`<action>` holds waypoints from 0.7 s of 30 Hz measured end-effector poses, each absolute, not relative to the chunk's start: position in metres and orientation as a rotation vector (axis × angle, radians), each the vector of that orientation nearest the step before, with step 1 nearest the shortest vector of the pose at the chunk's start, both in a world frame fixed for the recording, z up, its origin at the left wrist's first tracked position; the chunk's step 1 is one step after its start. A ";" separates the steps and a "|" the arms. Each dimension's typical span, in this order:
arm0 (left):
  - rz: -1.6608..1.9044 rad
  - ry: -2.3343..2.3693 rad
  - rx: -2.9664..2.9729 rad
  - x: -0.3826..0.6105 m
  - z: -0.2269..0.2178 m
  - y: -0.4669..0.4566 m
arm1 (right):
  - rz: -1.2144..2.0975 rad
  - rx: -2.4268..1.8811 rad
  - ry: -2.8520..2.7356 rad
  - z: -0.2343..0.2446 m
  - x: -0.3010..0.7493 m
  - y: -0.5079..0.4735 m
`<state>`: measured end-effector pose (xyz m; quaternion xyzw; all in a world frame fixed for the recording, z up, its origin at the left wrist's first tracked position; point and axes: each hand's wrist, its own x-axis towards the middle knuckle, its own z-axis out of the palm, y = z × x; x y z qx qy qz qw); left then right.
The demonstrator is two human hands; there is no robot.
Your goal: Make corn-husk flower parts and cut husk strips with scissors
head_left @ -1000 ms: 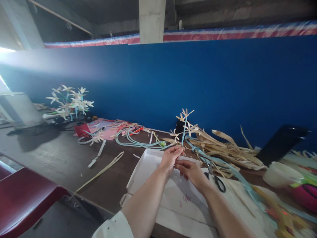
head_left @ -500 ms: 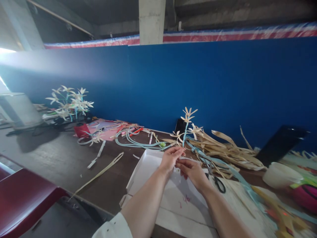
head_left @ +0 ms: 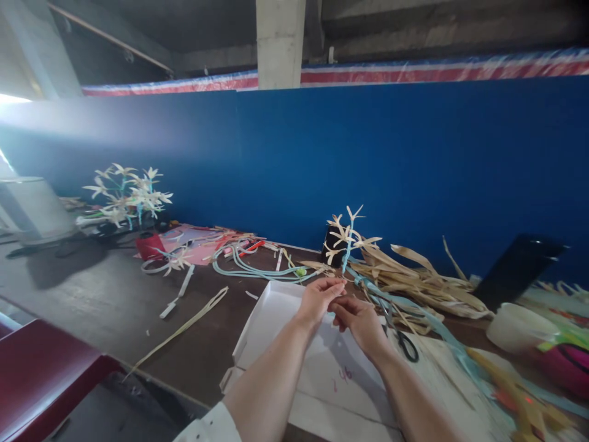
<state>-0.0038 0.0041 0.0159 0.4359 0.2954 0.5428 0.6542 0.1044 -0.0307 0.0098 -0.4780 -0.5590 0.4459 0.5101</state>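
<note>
Pinching left hand (head_left: 318, 299): thumb and fingertips closed on the foot of the stem (head_left: 346, 258).
Right hand (head_left: 358, 322): fingertips pressed together just below; I can't tell around what.
Stem: upright, right of centre frame, blooms (head_left: 342, 236) around its upper part.
Husks (head_left: 405, 276): just behind; I judge a rightward tilt could snag and tear the blooms.
Glue gun (head_left: 528, 402): lower right; my reaching that way could, I'd guess, knock it.

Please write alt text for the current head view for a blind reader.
The left hand pinches a blue-stemmed spray of flowers above a white box, the right hand close by. Dried leaves and black-handled scissors lie to the right; a larger flower bunch stands at left on the table, before a blue partition.
</note>
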 end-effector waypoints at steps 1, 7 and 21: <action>1.235 0.663 0.993 -0.004 0.015 0.004 | 1.070 -1.152 -1.350 0.009 0.105 -0.030; 1.254 0.656 1.016 -0.004 0.012 0.005 | 1.042 -1.160 -1.350 0.009 0.105 -0.029; 1.281 0.713 0.993 -0.003 0.011 0.007 | 1.014 -1.189 -1.361 0.009 0.103 -0.029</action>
